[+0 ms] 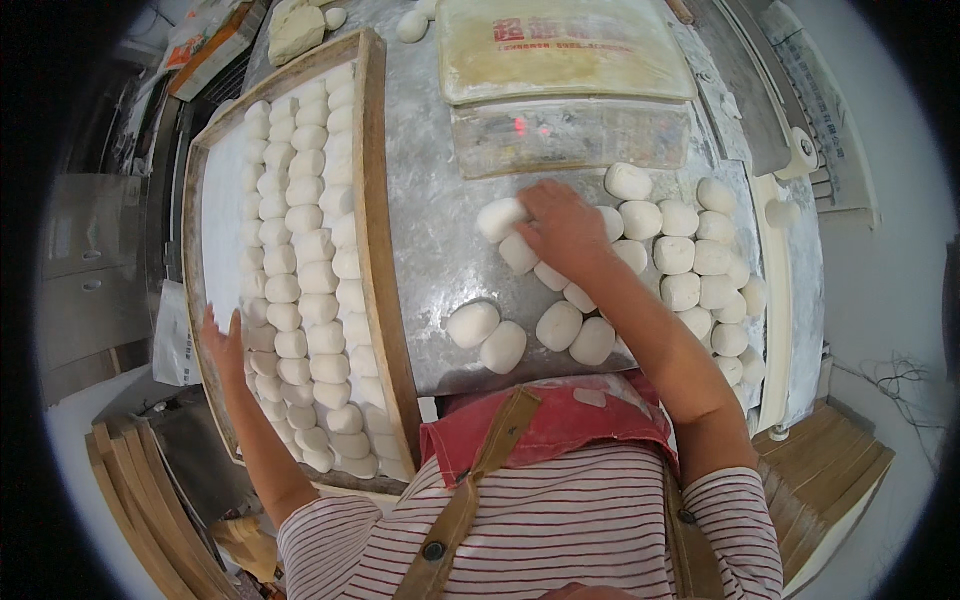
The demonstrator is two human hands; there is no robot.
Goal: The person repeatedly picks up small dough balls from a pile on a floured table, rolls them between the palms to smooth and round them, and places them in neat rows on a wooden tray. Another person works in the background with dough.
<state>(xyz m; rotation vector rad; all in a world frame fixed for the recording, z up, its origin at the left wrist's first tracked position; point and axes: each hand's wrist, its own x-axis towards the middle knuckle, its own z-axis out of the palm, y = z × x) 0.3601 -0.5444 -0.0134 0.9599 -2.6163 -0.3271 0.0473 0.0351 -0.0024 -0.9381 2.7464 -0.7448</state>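
Observation:
My right hand (pixel 566 225), slightly blurred, is over the metal worktop with its thumb and fingers around the right end of a white dough piece (pixel 501 219). A second dough piece (pixel 517 253) sits just below, in a slanting row partly hidden by my forearm. On the left, my left hand (pixel 223 345) is at the left side of a wooden-framed tray (pixel 371 187); its fingers are apart and hold nothing. Several columns of dough pieces (pixel 304 219) fill much of this tray, and a bare white strip (pixel 221 195) runs along its left side.
Loose dough pieces (pixel 472 324) lie near the front edge, and a larger cluster (pixel 679 255) stands to the right. A flour-dusted scale (pixel 570 135) with a printed lid is at the back. A dough lump (pixel 296 30) lies at the back left. White machinery (pixel 780 300) borders the right side.

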